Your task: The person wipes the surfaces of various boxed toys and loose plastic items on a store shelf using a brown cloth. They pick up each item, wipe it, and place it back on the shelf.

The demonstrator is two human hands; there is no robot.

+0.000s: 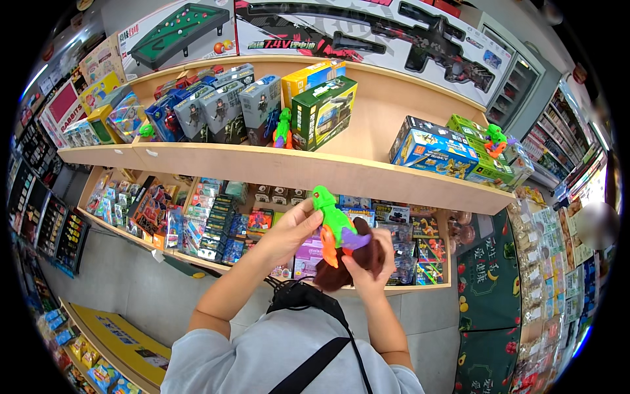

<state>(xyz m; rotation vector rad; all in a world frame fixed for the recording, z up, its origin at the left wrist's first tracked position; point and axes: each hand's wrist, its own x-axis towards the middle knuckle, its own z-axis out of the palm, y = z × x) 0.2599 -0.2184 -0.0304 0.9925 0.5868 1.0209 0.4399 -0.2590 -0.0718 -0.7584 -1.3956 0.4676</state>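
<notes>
My left hand point(297, 222) grips a green, purple and orange plastic toy dinosaur point(339, 224) by its neck and upper body. Its head points up and left, its purple tail to the right. Dark brown, soft-looking material point(364, 253) lies behind and below the toy; what it is I cannot tell. Curled around that material is my right hand point(374, 268), its thumb close to the toy's orange-red lower part. Similar toy dinosaurs stand among the boxes: one point(283, 129) beside a dark green box point(325, 113), another point(496, 140) on green boxes at the right.
A wooden display shelf point(325, 170) stands before me, with grey boxes point(224, 111) and a blue box point(433, 147) on its upper tier. Packaged toys point(216, 226) fill the lower tier. Bagged goods point(531, 261) line the right. A yellow-fronted stand point(118, 340) is at lower left.
</notes>
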